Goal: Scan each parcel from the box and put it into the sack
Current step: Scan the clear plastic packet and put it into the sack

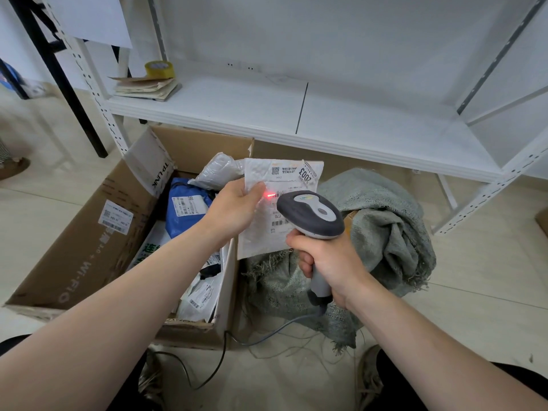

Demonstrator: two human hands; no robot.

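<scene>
Both hands were busy. The left hand (234, 207) pinched a white bubble mailer (258, 238) by its edge, holding it up with the label (284, 173) facing up. The right hand (324, 262) was wrapped round the handle of a barcode scanner (311, 213), head right in front of the label, red light (269, 195) glowing just beside the left hand. The cardboard box (89, 232) sat under the left forearm, the woven sack (385, 232) just behind the right hand.
</scene>
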